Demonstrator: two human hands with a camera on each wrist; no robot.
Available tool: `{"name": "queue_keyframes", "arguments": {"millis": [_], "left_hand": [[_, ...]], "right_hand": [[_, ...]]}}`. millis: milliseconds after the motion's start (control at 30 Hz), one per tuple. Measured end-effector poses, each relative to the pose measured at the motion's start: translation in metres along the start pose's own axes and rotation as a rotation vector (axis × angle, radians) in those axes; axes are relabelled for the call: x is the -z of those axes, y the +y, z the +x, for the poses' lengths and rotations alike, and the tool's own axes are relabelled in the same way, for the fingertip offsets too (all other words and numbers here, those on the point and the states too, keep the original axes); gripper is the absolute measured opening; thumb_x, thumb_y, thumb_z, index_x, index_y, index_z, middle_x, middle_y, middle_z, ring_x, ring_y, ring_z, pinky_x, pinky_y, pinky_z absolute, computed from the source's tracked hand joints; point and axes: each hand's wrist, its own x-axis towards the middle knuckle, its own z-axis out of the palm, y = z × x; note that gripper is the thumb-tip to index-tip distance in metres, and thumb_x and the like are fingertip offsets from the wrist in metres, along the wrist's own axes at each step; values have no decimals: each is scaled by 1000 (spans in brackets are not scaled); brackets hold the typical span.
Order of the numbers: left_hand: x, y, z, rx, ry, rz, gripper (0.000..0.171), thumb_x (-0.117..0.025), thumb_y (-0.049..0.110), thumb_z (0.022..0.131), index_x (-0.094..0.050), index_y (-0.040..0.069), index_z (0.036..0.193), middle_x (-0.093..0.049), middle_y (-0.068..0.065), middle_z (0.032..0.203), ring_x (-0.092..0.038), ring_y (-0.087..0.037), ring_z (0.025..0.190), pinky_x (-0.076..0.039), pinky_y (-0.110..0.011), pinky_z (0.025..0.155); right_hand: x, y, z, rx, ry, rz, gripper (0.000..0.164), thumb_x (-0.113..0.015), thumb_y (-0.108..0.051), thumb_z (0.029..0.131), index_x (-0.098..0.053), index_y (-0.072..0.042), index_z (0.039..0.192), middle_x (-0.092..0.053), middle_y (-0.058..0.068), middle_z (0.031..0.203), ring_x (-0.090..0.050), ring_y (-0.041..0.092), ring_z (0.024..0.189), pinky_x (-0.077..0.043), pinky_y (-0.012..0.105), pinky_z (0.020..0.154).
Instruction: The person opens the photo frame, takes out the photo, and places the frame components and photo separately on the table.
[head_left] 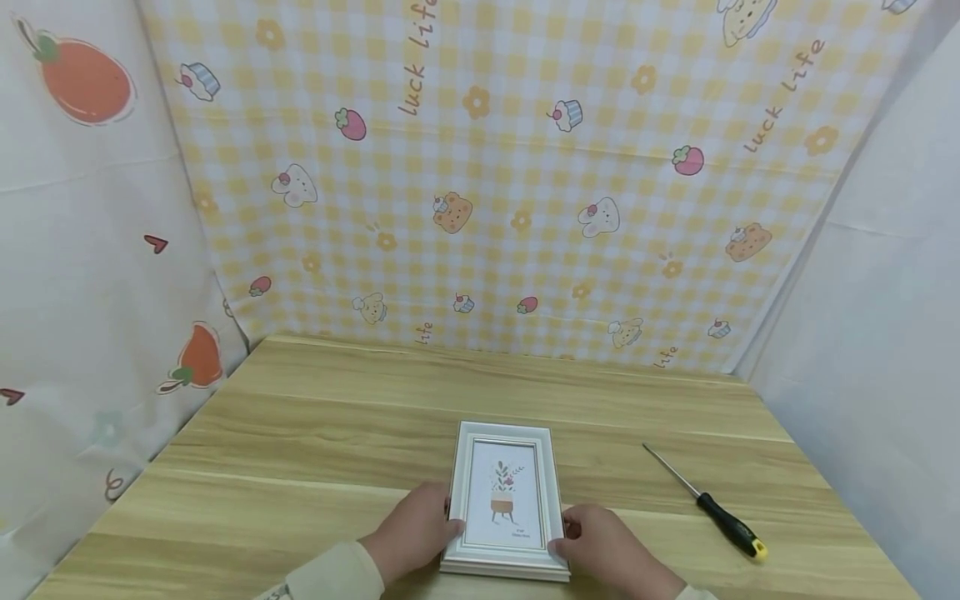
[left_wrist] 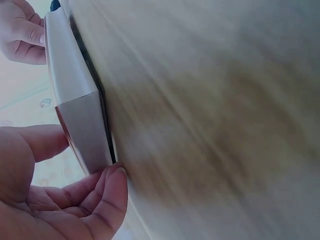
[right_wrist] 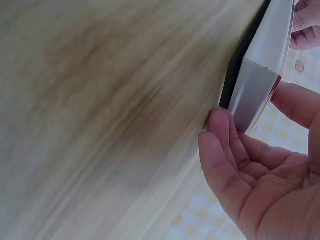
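A white picture frame [head_left: 555, 500] with a plant-pot print lies face up at the front middle of the wooden table. My left hand [head_left: 420, 529] grips its left edge, thumb on the front border and fingers down along the side. On the opposite edge my right hand [head_left: 603, 546] holds it the same way, near the lower right corner. In the left wrist view the frame's white side [left_wrist: 82, 120] sits between thumb and curled fingers, fingertips at the table surface. The right wrist view shows the frame's side [right_wrist: 252, 90] with a dark backing edge beside the fingertips.
A screwdriver [head_left: 723, 521] with a black and yellow handle lies on the wooden table [head_left: 337, 433] to the right of the frame. A yellow checked cloth [head_left: 495, 167] hangs behind the table, with white cloths [head_left: 82, 275] at the sides.
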Motion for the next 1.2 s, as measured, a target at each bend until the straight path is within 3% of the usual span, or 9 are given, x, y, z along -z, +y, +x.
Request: {"name": "queue_keyframes", "arguments": {"millis": [300,833,1200], "left_hand": [[-2,-2,-1,-39,16,10,10,-72,11,84,-67,5,91,-66,1,82,-55,-10,75,-51,-39,74],[-5,-1,-5,-26,63,46,20,-73,11,83,-64,0,98,-64,-10,92,-60,-29,90,-48,-51,82],[-3,0,-7,-20,69,41,20,-73,12,84,-62,-1,95,-61,-6,89,-57,-21,84,-49,-45,77]], "right_hand": [[-2,0,0,-7,13,-10,11,-74,-11,81,-65,-5,80,-53,-3,67,-44,12,60,-37,25,54],[-4,-1,-3,13,9,-33,15,-74,-12,81,-61,-8,76,-48,-4,63,-39,9,56,-32,23,51],[-3,-4,-5,5,15,-46,14,-74,-12,81,-61,-9,76,-48,-5,63,-39,9,57,-32,24,52]]}}
